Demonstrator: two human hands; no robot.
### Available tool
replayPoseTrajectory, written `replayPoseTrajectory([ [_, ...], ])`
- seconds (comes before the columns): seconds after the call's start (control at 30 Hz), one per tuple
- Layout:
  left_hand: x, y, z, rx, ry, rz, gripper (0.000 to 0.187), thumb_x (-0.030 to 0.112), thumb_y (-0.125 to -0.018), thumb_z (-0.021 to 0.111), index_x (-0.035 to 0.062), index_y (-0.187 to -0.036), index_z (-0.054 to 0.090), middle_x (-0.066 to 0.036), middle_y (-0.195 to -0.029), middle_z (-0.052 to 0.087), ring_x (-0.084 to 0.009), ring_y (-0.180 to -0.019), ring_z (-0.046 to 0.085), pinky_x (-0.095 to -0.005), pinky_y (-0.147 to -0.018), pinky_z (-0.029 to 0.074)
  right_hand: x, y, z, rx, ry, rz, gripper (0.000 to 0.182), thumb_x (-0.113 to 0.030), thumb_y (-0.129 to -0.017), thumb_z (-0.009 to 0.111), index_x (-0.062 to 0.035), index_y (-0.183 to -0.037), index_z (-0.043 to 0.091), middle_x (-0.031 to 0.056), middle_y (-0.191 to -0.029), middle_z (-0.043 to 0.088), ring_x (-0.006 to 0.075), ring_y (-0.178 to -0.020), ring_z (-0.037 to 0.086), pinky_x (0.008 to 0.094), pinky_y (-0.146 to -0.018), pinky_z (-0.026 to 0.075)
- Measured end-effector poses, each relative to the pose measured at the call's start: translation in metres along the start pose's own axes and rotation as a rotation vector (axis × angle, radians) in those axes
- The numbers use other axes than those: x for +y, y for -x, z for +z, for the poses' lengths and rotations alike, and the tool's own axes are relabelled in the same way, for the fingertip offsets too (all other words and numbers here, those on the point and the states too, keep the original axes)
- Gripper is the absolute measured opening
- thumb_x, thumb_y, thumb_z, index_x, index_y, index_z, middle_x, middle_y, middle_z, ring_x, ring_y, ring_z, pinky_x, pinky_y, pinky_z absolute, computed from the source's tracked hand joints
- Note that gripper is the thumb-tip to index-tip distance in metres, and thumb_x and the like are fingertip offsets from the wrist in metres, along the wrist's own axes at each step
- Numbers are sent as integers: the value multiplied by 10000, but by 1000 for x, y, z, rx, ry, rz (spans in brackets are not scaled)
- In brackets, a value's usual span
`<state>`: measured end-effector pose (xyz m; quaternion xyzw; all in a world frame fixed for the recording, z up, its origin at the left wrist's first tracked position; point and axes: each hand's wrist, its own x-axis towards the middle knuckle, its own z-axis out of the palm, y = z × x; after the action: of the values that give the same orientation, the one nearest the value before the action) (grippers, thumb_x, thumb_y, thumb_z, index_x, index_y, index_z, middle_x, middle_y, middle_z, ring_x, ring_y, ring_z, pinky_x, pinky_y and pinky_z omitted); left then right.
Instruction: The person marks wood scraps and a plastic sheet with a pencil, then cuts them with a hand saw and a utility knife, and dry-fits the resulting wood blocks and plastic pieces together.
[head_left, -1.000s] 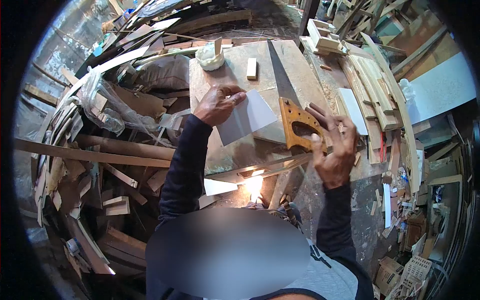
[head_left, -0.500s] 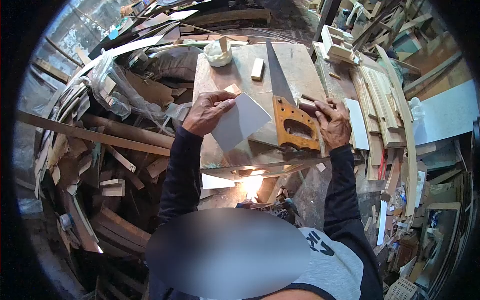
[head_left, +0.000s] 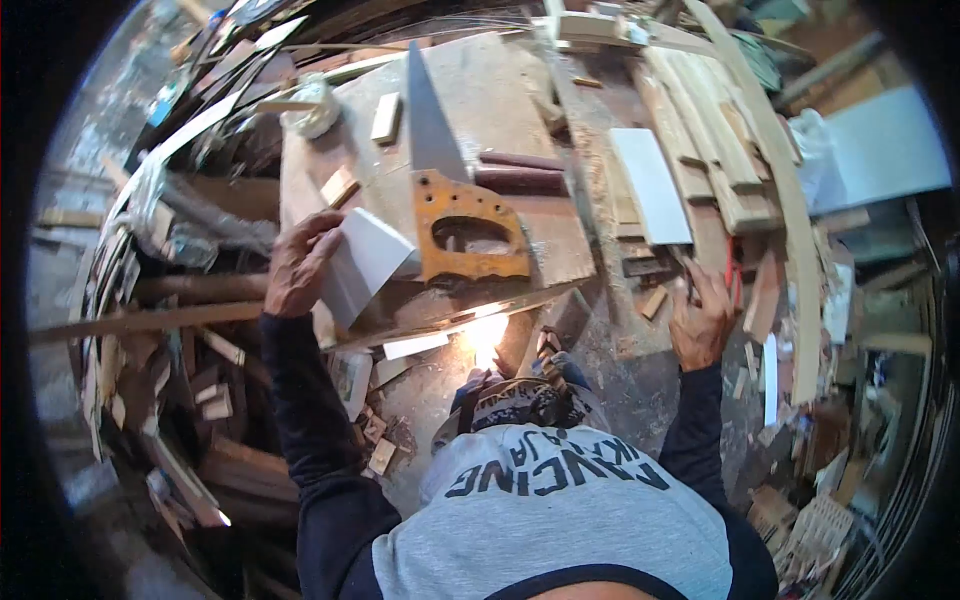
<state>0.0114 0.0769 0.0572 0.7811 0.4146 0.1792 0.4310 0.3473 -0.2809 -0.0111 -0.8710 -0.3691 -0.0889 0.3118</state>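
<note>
My left hand (head_left: 298, 262) grips a pale grey-white rectangular panel (head_left: 368, 260) by its left edge, at the near left corner of the workbench (head_left: 500, 80). A handsaw lies flat on the bench just right of the panel, with its rusty orange handle (head_left: 470, 235) toward me and its blade (head_left: 430, 115) pointing away. My right hand (head_left: 700, 320) is far off to the right, down among wood scraps at the bench's right edge. Its fingers are curled near a red strip (head_left: 730, 268), and whether it holds anything is unclear.
Two small wooden blocks (head_left: 385, 118) (head_left: 338, 187), a white lump (head_left: 315, 105) and dark brown rods (head_left: 520, 170) lie on the bench. A white board (head_left: 650, 185) and stacked slats (head_left: 720, 130) are on the right. Scrap timber (head_left: 170, 320) is piled on the left.
My right hand has left the saw handle and moved right and down to the scraps. The left hand still holds the panel. The view has swung, so the bench sits further left.
</note>
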Motion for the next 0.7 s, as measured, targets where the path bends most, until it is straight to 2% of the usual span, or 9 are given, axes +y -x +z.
replayPoseTrajectory([
  [0.1, -4, 6, 7, 65, -194, 103, 262, 129, -942, 586, -14, -1150, 656, -102, -1075, 698, -169, -986, 626, -307, -895, 490, 6, 5, 16, -52, -83, -18, 378, -47, -782, 676, -54, -1160, 661, 154, -1034, 588, 326, -964, 596, 407, -833, 492],
  [0.2, 1, 17, 18, 119, -120, -72, 296, 129, -933, 591, 8, -1200, 635, -125, -1159, 675, -212, -1069, 621, -327, -932, 485, -2, -3, 20, -115, -56, -184, 432, -56, -762, 682, -65, -1192, 649, 154, -1091, 523, 323, -1010, 562, 418, -853, 485],
  [0.27, 5, 25, 18, 163, -120, -9, 370, 171, -922, 630, 20, -1257, 592, -143, -1228, 637, -244, -1143, 589, -352, -979, 466, 2, -5, 25, -200, -82, -158, 460, -47, -746, 669, -87, -1204, 650, 157, -1120, 481, 327, -1038, 536, 424, -889, 478],
  [0.4, 19, 47, 19, 151, -377, 144, 595, 285, -844, 737, 64, -1346, 506, -195, -1337, 552, -300, -1232, 543, -379, -1038, 436, 9, -7, 33, -210, -97, -163, 471, -24, -741, 650, -86, -1207, 648, 156, -1138, 486, 322, -1042, 543, 414, -909, 479],
  [0.43, 27, 49, 20, 90, -469, 155, 781, 320, -777, 800, 53, -1408, 425, -207, -1392, 498, -334, -1301, 476, -393, -1084, 388, 10, -6, 32, -202, -105, -159, 469, -20, -742, 646, -79, -1208, 646, 155, -1144, 488, 322, -1046, 545, 415, -910, 480],
  [0.53, 12, 43, 32, 101, -458, 331, 873, 293, -727, 833, 30, -1431, 389, -204, -1385, 504, -350, -1304, 465, -397, -1088, 382, 11, -2, 32, -168, -110, -113, 459, -11, -754, 630, -48, -1212, 634, 152, -1153, 503, 323, -1061, 555, 415, -919, 478],
  [0.63, 13, 41, 28, 59, -361, 231, 911, 218, -720, 829, 24, -1462, 336, -212, -1325, 533, -347, -1233, 524, -399, -1049, 419, 13, 6, 28, -103, -82, -15, 452, -24, -774, 630, -46, -1225, 621, 155, -1125, 524, 325, -1052, 558, 396, -917, 472],
  [0.67, 16, 42, 25, 45, -371, 234, 897, 200, -737, 818, 36, -1470, 327, -201, -1318, 536, -334, -1218, 536, -401, -1035, 431, 19, 12, 30, -6, -18, -68, 440, -34, -791, 629, -54, -1231, 629, 141, -1107, 553, 284, -959, 575, 367, -802, 500],
  [0.7, 18, 46, 23, 18, -214, 191, 871, 178, -755, 805, 53, -1473, 328, -181, -1314, 537, -310, -1206, 540, -400, -1022, 439, 20, 16, 28, -16, -5, 7, 445, -37, -791, 631, -48, -1236, 625, 142, -1075, 561, 277, -925, 584, 370, -801, 500],
])
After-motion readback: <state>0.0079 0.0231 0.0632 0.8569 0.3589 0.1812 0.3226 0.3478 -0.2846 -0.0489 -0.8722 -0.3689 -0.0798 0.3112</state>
